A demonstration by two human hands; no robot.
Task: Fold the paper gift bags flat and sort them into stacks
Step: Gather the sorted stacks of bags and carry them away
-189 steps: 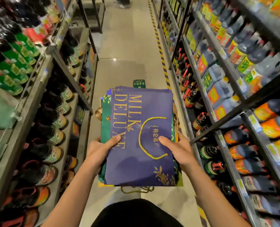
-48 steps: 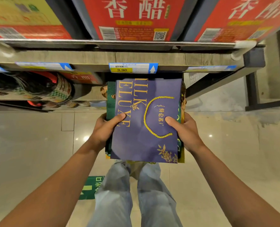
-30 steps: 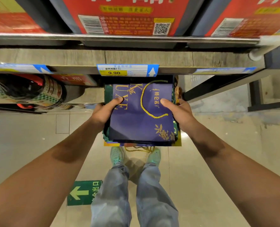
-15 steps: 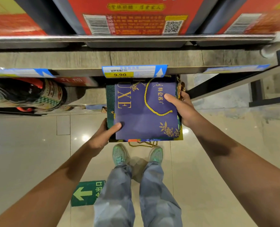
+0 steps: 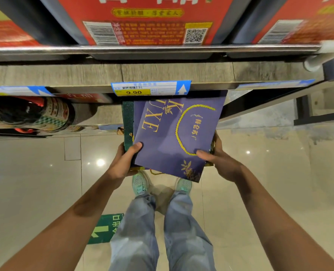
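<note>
The fingers of the left hand (image 5: 123,163) curl under the near left corner of a stack of flat paper gift bags (image 5: 128,122), its thumb (image 5: 135,147) pressing down on the top one, a purple gift bag (image 5: 174,137) with gold lettering. Far to the left, dark bottles (image 5: 29,114) lie on a lower shelf. The stack is held over the tiled floor (image 5: 35,182), its far end tucked under the wooden shelf edge (image 5: 162,72) and its price tag (image 5: 150,88). The purple bag sits skewed on the stack, its gold cord handle (image 5: 181,130) looped on top. On the right, the right hand (image 5: 220,163) grips the stack's right edge, thumb (image 5: 203,154) on the purple bag beside the cord, fingers hidden beneath. Red cartons (image 5: 146,20) stand on the shelf above.
</note>
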